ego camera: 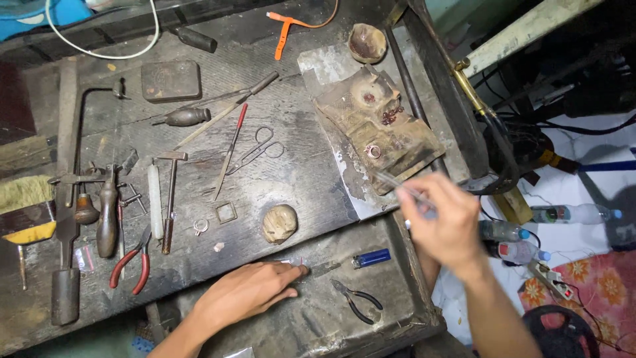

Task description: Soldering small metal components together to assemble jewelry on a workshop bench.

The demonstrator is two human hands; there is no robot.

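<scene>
My right hand (445, 222) holds thin metal tweezers (397, 183), blurred, whose tips point up-left toward a charred soldering block (377, 126). A small ring (373, 151) and a reddish bit of wire lie on that block. My left hand (248, 290) lies flat on the dark metal tray (391, 311) at the bench front, fingertips touching a small clear packet (296, 261). A blue lighter (371, 258) and black-handled pliers (356, 299) lie just right of it.
The dark wooden bench (298, 179) carries scissors (255, 151), red-handled pliers (131, 263), a small hammer (170, 192), a saw frame (76, 126), a brush (25, 209), a square frame (226, 212), a lump (279, 223). Bottles (570, 213) and cables lie on the floor at right.
</scene>
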